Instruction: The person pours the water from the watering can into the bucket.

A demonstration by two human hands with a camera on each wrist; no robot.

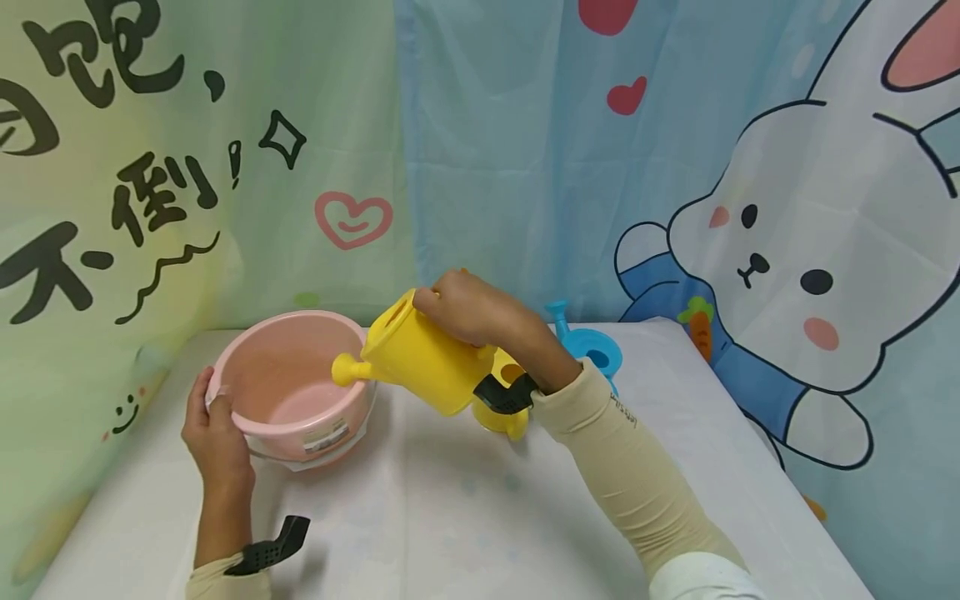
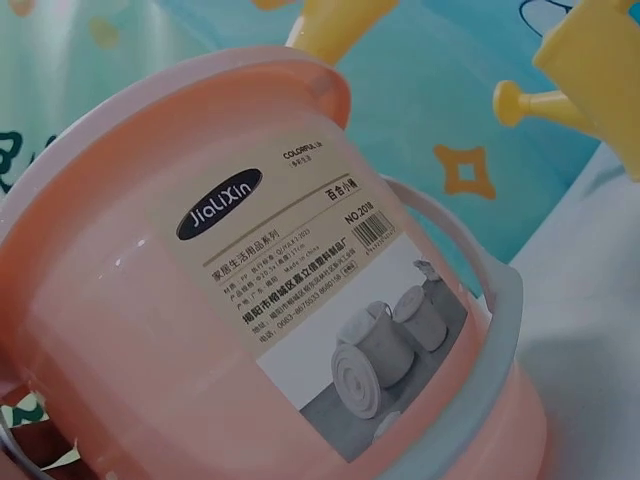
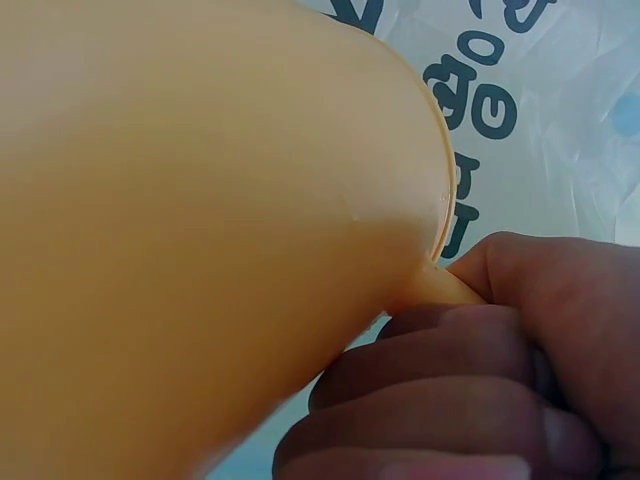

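A pink plastic bucket (image 1: 341, 425) stands at the left of the table, tipped slightly, with a grey handle (image 2: 480, 390) lowered against its side. My left hand (image 1: 217, 437) grips its left rim, thumb over the edge and fingers outside. In my right hand (image 1: 472, 304) is the handle of a yellow watering can (image 1: 427, 358), tilted so its spout reaches just over the bucket's right rim. No stream of water can be made out. The right wrist view shows curled fingers (image 3: 430, 390) around that handle, close against the can's body (image 3: 200, 220).
Partly hidden behind my right wrist, a second yellow watering can (image 1: 492, 417) stands on the white-covered table (image 1: 450, 533). A blue watering can (image 1: 609, 350) is behind it to the right. A printed curtain (image 1: 480, 167) hangs along the table's back edge.
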